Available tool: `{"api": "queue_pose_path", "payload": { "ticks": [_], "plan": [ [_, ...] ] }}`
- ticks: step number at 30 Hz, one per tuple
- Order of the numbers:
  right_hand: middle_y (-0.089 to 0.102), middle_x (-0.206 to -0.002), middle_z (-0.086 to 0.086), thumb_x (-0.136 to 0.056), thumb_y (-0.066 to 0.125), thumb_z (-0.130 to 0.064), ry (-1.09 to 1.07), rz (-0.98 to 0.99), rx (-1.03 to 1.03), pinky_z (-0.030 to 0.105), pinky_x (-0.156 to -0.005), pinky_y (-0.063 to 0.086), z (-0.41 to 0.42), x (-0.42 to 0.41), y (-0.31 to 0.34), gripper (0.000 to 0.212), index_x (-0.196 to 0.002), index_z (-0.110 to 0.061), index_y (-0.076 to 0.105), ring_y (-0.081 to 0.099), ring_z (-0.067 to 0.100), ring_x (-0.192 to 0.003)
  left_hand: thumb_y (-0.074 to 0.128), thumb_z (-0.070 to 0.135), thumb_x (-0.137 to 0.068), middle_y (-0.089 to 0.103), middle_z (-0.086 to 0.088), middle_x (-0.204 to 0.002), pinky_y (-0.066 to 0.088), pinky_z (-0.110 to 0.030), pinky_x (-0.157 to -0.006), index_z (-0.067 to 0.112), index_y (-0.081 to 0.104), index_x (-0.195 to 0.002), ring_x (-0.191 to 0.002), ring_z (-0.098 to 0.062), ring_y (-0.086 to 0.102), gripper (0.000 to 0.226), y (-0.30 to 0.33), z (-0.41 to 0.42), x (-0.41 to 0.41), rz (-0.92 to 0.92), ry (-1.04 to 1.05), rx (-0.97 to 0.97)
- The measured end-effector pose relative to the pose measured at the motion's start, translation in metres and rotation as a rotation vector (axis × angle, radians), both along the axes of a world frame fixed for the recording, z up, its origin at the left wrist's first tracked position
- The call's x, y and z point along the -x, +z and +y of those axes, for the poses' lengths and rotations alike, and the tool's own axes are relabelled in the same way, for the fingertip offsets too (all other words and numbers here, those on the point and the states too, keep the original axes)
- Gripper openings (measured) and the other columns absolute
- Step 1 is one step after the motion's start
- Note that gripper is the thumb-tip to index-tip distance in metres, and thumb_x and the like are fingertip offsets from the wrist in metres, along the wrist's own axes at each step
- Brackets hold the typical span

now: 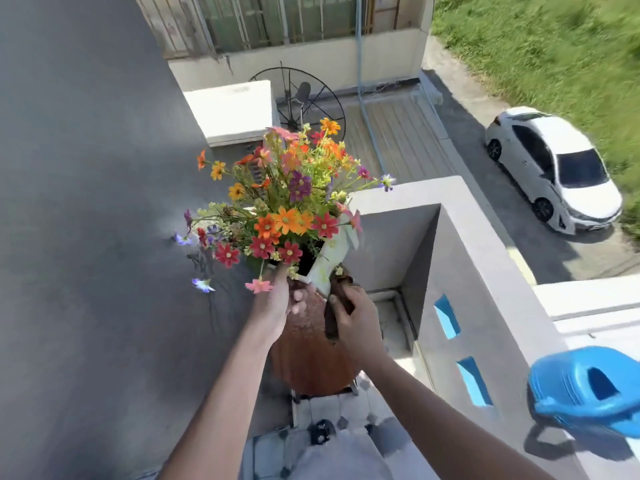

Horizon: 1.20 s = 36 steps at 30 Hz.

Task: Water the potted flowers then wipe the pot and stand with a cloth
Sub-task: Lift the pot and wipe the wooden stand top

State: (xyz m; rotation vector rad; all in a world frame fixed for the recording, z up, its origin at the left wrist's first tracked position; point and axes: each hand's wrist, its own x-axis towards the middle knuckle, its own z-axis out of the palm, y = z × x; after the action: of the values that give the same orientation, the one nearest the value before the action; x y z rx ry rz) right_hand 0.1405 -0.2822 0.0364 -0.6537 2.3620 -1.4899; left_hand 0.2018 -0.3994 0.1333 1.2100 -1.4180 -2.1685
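A bunch of orange, red and purple flowers (277,202) rises from a white pot (329,261), tilted to the right. The pot stands on a round brown wooden stand (308,355). My left hand (280,306) grips the pot's near rim under the blooms. My right hand (356,323) holds a dark brown cloth (337,306) pressed against the pot's lower right side. A blue watering can (588,386) rests on the ledge at the far right, apart from both hands.
A grey wall (86,202) fills the left. A white parapet with blue openings (485,306) runs along the right. Below lie tiled flooring (332,410), a rooftop with a white box (232,112), and a white car (554,171).
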Motion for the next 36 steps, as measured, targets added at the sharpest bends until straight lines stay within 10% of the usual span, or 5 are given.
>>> {"api": "queue_pose_path", "payload": {
  "ticks": [12,25,29,36],
  "plan": [
    [0.065,-0.101,0.005,-0.088,0.060,-0.002,0.275,-0.165,-0.114,0.004,-0.079,0.035,-0.028,0.000,-0.070,0.019,-0.104,-0.002,0.070,0.056,0.011,-0.093,0.032,0.013,-0.100,0.057,-0.013,-0.059,0.026,-0.018,-0.036,0.004,0.046,-0.087,-0.036,-0.009,0.041,0.021,-0.066,-0.055,0.026,0.035,0.049,0.122],
    [0.040,-0.133,0.017,-0.089,0.049,-0.010,1.030,0.180,-0.751,0.048,-0.092,0.046,-0.060,-0.067,-0.200,0.054,-0.143,-0.016,0.046,0.036,0.038,-0.121,0.033,0.018,-0.088,0.064,-0.010,-0.056,0.031,-0.021,-0.038,-0.004,0.048,-0.105,-0.039,-0.016,0.042,0.032,-0.113,-0.103,0.026,-0.068,0.157,0.199],
    [0.050,-0.127,0.016,-0.090,0.051,-0.042,0.991,0.333,-0.717,0.048,-0.085,0.048,-0.048,-0.078,-0.220,0.050,-0.135,-0.020,0.054,0.046,0.037,-0.112,0.035,0.019,-0.095,0.063,-0.014,-0.058,0.031,-0.022,-0.038,-0.002,0.049,-0.104,-0.038,-0.017,0.043,0.026,-0.120,-0.100,0.025,-0.061,0.178,0.160],
    [0.047,-0.126,0.014,-0.088,0.060,-0.022,0.893,0.499,-0.638,0.047,-0.081,0.048,-0.048,-0.014,-0.237,0.050,-0.137,-0.034,0.055,0.043,0.038,-0.109,0.033,0.017,-0.097,0.062,-0.011,-0.054,0.030,-0.022,-0.037,0.003,0.050,-0.080,-0.039,-0.015,0.042,0.027,-0.121,-0.096,0.030,-0.079,0.183,0.119]
  ]
}}
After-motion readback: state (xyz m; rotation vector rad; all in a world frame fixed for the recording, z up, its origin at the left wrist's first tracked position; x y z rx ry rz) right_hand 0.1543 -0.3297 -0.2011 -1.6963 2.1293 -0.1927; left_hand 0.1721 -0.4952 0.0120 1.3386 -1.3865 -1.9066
